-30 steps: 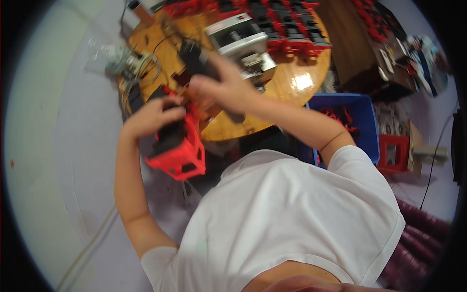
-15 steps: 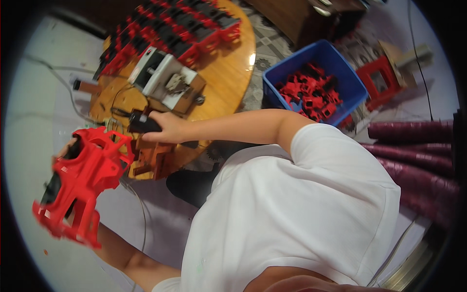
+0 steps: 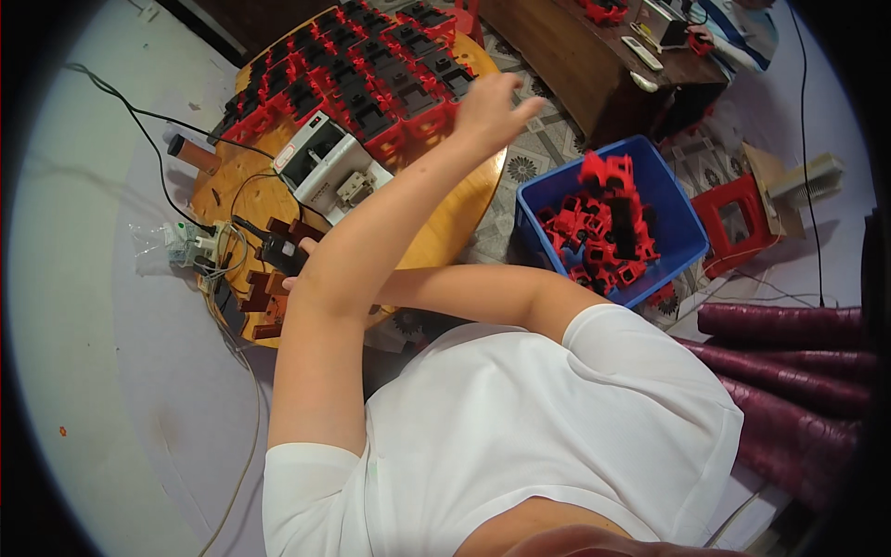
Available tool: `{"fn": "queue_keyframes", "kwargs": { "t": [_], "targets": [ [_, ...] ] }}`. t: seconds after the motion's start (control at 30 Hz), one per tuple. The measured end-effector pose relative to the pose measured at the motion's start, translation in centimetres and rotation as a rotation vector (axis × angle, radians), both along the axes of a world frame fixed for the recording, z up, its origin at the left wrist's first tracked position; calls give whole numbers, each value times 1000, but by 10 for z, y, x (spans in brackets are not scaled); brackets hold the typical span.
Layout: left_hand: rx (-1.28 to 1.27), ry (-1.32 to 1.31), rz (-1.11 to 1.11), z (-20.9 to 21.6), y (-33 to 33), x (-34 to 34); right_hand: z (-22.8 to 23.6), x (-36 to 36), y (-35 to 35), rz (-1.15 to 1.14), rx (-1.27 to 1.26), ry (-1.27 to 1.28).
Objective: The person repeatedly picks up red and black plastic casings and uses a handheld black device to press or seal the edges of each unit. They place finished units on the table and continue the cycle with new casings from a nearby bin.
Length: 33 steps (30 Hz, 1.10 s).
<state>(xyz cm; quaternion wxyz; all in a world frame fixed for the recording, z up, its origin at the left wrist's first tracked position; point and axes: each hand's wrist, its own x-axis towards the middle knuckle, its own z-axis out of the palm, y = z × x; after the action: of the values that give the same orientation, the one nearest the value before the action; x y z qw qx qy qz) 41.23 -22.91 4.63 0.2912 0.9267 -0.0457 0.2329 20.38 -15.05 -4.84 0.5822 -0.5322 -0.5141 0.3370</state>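
My left hand (image 3: pixel 495 113) stretches across to the right, over the table's edge, empty, with its fingers apart. Beyond it, a red plastic frame with a black part (image 3: pixel 628 221), blurred, is at the top of the heap in the blue bin (image 3: pixel 689 243). My right hand (image 3: pixel 303 249) is partly hidden behind my left forearm. Its visible fingertips are wrapped round a black corded hand tool (image 3: pixel 278 252), beside a brown wooden fixture (image 3: pixel 269 292) at the table's near left edge.
A white boxy machine (image 3: pixel 325 165) stands on the round wooden table (image 3: pixel 455 209). Rows of red-and-black frames (image 3: pixel 371 88) cover its far side. Cables (image 3: pixel 153 113) run along the left. A red stool (image 3: pixel 733 218) stands behind the bin; another person (image 3: pixel 742 42) is at the far right.
My left hand has swung from the lower left up to the right and let go of the red frame. My right hand stays at the black tool. The view has shifted slightly.
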Motion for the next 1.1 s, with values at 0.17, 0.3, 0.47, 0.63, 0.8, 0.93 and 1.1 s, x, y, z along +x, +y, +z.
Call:
{"fn": "queue_keyframes", "kwargs": {
  "t": [0.17,0.3,0.47,0.63,0.8,0.93,1.1],
  "targets": [
    [527,23,386,-50,75,6,-5,-1,1,74,2,19],
    [724,91,350,-60,90,15,-9,-1,-1,112,-5,26],
    [734,-61,310,-78,100,28,-6,0,-3,146,-6,15],
    [673,-211,192,-37,81,-5,-5,-7,-4,164,-6,-3],
    [683,-369,299,92,99,-111,26,7,0,20,160,-27],
    [782,-458,620,150,186,-248,51,7,-8,-103,60,117],
    [672,-220,1043,95,224,-412,125,21,-10,-3,69,305]
  ]
}}
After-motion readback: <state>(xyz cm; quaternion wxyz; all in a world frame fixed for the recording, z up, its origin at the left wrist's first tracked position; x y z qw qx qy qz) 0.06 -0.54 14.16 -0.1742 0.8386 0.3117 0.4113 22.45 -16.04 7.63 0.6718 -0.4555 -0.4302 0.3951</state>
